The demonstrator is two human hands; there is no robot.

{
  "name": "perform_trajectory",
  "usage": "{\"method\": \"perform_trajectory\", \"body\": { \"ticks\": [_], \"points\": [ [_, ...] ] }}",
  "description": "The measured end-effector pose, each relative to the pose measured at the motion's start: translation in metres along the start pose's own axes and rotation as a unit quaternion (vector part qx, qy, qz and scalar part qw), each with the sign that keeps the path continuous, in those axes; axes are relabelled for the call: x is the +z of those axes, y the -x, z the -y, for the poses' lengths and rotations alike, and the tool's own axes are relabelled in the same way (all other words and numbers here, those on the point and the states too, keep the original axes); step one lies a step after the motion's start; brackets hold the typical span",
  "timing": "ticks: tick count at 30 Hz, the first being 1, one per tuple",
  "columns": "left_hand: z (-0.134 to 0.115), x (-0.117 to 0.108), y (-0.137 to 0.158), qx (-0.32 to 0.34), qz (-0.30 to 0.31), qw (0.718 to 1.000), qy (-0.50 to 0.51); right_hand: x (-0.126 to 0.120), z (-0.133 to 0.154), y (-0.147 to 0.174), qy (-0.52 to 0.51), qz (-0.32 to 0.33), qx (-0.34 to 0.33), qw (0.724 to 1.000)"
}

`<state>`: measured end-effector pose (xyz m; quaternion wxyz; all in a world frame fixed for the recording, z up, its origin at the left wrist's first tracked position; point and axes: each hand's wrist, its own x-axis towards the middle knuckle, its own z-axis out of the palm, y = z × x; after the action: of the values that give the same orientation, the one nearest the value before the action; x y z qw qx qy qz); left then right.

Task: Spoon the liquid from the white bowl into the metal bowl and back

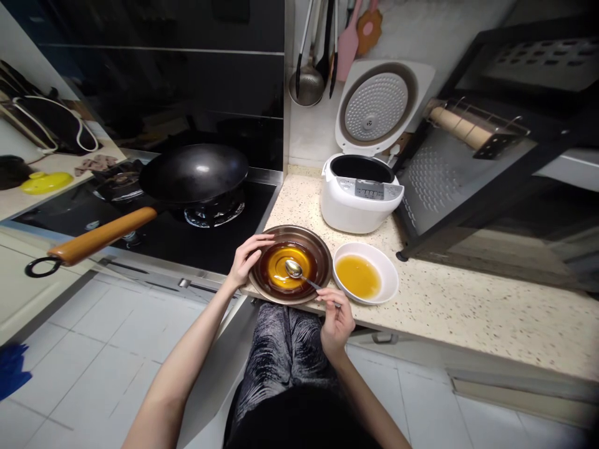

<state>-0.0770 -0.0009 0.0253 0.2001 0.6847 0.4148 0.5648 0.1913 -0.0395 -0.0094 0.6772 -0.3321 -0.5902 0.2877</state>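
Note:
A round metal basin with shiny amber liquid in it stands at the counter's front edge. On its left rim rests my left hand, fingers stretched out along the edge. My right hand pinches the handle of a metal spoon, whose bowl lies over the middle of the liquid; whether it dips in, I cannot tell. Just right of the basin sits a white bowl with yellow-orange liquid inside.
Behind the bowls a white rice cooker has its lid up. A black wok sits on the stove to the left, its wooden handle pointing toward me. A dark metal rack stands at right. Utensils, including a strainer, hang on the wall.

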Motion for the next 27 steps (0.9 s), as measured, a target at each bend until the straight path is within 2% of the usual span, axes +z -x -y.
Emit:
{"method": "perform_trajectory", "body": {
  "ticks": [12, 20, 27],
  "points": [
    [0.002, -0.001, 0.0, 0.0, 0.003, 1.0, 0.005, -0.005, 0.005, -0.001, -0.001, -0.023, 0.009, 1.0],
    [0.002, -0.001, 0.0, -0.002, 0.001, 1.0, -0.002, -0.016, 0.022, -0.015, 0.001, -0.075, -0.012, 0.997],
    [0.003, -0.001, 0.0, 0.0, -0.001, 1.0, -0.002, -0.033, 0.029, -0.028, 0.003, -0.129, -0.004, 0.992]
  ]
}}
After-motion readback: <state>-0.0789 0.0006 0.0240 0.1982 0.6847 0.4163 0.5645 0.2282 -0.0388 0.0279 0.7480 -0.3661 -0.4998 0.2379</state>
